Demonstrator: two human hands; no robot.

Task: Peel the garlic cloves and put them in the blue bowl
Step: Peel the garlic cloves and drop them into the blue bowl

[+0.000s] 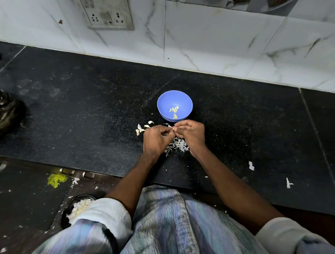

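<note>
- Black speckled stone table [87, 109] carries the work; white marbled tile wall [213, 44] stands behind it, with a socket plate [106, 10] cut off at the top edge.
- Blue bowl [174, 105] sits upright on the table, just beyond the hands. Several peeled cloves [174, 110] lie on its floor; exact count hard to make out.
- Left hand [157, 138] and right hand [191, 134] meet fingertip to fingertip just in front of the bowl. Both are curled tight, pinching at one small pale item between them. It is almost wholly covered by the fingers, and whether it is clove or skin cannot be told.
- Unpeeled cloves [143, 127] lie on the table just left of the left hand, near the bowl's front-left.
- Skins [176, 145] lie heaped under and between the hands, partly hidden by them. Stray scraps [251, 166] lie well apart to the right.
- Dark bag [5, 113] at the left edge is cut off.
- Below the table's edge, a round bin [78, 209] with pale scraps shows on the floor, half hidden by the left sleeve [103, 214].
- Yellow scrap [56, 180] on the floor; nature unclear.
</note>
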